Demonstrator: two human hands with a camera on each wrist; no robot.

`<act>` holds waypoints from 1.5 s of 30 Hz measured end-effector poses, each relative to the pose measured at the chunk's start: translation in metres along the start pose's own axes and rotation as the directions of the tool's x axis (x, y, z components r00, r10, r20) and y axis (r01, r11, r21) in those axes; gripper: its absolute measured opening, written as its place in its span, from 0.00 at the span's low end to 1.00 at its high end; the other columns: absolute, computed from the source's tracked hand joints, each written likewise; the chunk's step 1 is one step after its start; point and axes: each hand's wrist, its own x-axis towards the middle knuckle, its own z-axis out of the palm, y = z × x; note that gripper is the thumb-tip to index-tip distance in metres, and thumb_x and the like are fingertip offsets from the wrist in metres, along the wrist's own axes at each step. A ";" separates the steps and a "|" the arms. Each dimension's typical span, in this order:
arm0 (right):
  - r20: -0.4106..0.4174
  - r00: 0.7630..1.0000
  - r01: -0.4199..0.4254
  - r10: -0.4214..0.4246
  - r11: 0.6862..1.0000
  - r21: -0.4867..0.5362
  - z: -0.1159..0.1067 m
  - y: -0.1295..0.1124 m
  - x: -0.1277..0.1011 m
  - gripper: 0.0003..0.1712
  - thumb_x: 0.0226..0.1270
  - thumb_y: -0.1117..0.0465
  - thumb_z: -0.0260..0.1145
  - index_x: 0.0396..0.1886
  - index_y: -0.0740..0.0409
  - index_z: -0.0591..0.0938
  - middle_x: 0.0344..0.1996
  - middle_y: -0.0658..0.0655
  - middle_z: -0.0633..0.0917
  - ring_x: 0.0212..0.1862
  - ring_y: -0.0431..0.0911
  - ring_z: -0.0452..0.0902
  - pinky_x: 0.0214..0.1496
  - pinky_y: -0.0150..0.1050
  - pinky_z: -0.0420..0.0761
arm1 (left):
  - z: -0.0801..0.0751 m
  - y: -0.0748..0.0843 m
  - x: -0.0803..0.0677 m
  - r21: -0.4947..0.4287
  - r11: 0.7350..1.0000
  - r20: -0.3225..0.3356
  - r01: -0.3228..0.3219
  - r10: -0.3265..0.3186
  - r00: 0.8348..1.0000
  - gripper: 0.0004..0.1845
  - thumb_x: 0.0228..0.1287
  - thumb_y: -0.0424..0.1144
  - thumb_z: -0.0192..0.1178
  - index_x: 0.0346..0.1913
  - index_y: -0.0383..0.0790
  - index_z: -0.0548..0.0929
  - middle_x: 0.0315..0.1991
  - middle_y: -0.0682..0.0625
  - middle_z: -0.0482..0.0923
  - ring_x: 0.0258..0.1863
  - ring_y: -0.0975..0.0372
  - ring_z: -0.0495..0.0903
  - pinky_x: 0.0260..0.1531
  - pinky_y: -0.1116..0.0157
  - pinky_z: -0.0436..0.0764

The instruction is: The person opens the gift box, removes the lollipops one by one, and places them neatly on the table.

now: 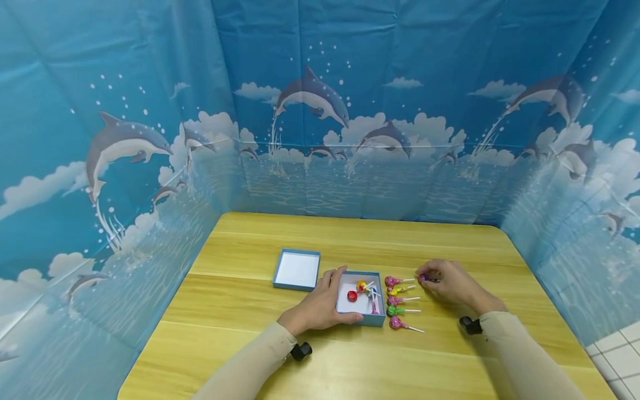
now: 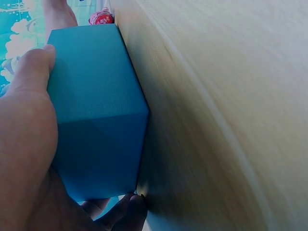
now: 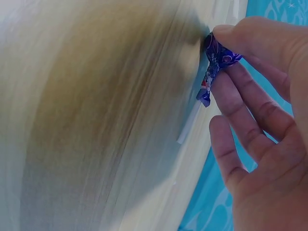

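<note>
My left hand wraps the left wall of the open blue box, thumb along its near edge, fingers curled over the far rim; box sits mid-table, lollipops inside; my right hand pinches a purple-wrapped lollipop narrowly between thumb and fingertips, just right of the row of five lollipops beside the box; its stick is mostly hidden under my fingers; right wrist view blurred, wooden table smeared; box lid lies far-left.

table motion-blurred, box contents hidden
</note>
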 end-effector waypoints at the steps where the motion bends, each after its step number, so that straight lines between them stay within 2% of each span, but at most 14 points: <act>1: 0.001 1.000 -0.003 0.003 1.000 0.002 0.000 0.000 0.000 0.10 0.80 0.63 0.81 0.57 0.53 0.96 0.50 0.51 0.97 0.47 0.40 0.92 0.53 0.42 0.94 | 0.000 0.000 0.000 0.000 1.000 0.002 0.000 0.000 1.000 0.70 0.71 0.75 0.75 0.98 0.49 0.45 0.92 0.38 0.58 0.77 0.49 0.76 0.77 0.47 0.86; 9: 0.003 1.000 -0.012 0.012 1.000 0.028 -0.001 -0.001 -0.001 0.12 0.80 0.64 0.80 0.58 0.53 0.96 0.53 0.54 0.96 0.50 0.45 0.93 0.59 0.57 0.95 | 0.000 -0.003 0.004 0.014 1.000 0.005 0.003 -0.003 1.000 0.70 0.71 0.76 0.75 0.98 0.49 0.44 0.93 0.38 0.57 0.78 0.49 0.75 0.78 0.47 0.85; 14: -0.013 1.000 -0.010 0.010 1.000 0.024 -0.002 -0.002 -0.001 0.13 0.80 0.65 0.80 0.59 0.53 0.96 0.54 0.54 0.96 0.52 0.47 0.93 0.64 0.62 0.93 | -0.001 -0.003 0.005 0.014 1.000 -0.002 0.004 -0.004 1.000 0.70 0.70 0.76 0.75 0.98 0.50 0.44 0.92 0.39 0.57 0.78 0.50 0.75 0.79 0.47 0.85; 22: -0.064 0.996 0.054 -0.055 0.998 -0.013 -0.002 -0.013 0.000 0.14 0.80 0.63 0.81 0.61 0.53 0.95 0.57 0.56 0.94 0.59 0.59 0.91 0.65 0.69 0.90 | 0.001 -0.004 0.003 -0.005 1.000 0.006 0.008 -0.008 1.000 0.71 0.70 0.76 0.75 0.98 0.51 0.44 0.92 0.39 0.58 0.78 0.50 0.76 0.78 0.47 0.85; 28: -0.082 0.988 0.127 -0.134 0.988 -0.084 -0.007 -0.036 0.002 0.17 0.79 0.64 0.81 0.63 0.54 0.94 0.57 0.56 0.94 0.59 0.61 0.92 0.62 0.66 0.92 | 0.005 -0.005 0.003 0.001 1.000 0.006 0.010 -0.010 1.000 0.71 0.70 0.77 0.75 0.98 0.52 0.43 0.92 0.39 0.57 0.79 0.50 0.75 0.79 0.47 0.85; 33: -0.062 0.977 0.193 -0.203 0.971 -0.141 -0.008 -0.057 0.004 0.18 0.77 0.65 0.81 0.63 0.54 0.94 0.58 0.56 0.94 0.58 0.59 0.93 0.56 0.58 0.94 | 0.007 -0.003 0.004 0.003 1.000 0.009 0.007 -0.007 1.000 0.71 0.69 0.77 0.75 0.99 0.52 0.43 0.93 0.39 0.57 0.79 0.50 0.75 0.79 0.46 0.85; 36: -0.039 0.974 0.215 -0.223 0.966 -0.145 -0.007 -0.069 0.005 0.17 0.78 0.66 0.81 0.62 0.53 0.94 0.59 0.55 0.94 0.59 0.58 0.93 0.56 0.56 0.94 | 0.007 -0.002 0.005 0.005 1.000 0.012 0.006 -0.006 1.000 0.72 0.69 0.78 0.75 0.99 0.51 0.43 0.93 0.39 0.57 0.79 0.49 0.75 0.78 0.46 0.85; 41: -0.012 0.963 0.267 -0.270 0.956 -0.120 -0.004 -0.091 0.010 0.14 0.80 0.65 0.80 0.61 0.52 0.95 0.58 0.53 0.94 0.60 0.56 0.92 0.61 0.58 0.94 | 0.006 -0.001 0.004 -0.013 1.000 0.018 0.016 -0.015 1.000 0.72 0.69 0.77 0.75 0.98 0.52 0.43 0.93 0.39 0.56 0.80 0.48 0.74 0.78 0.44 0.85; 45: 0.015 0.948 0.319 -0.319 0.943 -0.099 -0.001 -0.108 0.017 0.13 0.81 0.65 0.79 0.60 0.52 0.95 0.57 0.53 0.94 0.53 0.52 0.92 0.55 0.51 0.94 | 0.004 -0.001 0.002 -0.032 0.999 0.023 0.020 -0.019 1.000 0.72 0.69 0.77 0.75 0.98 0.51 0.43 0.93 0.38 0.56 0.81 0.46 0.73 0.78 0.42 0.84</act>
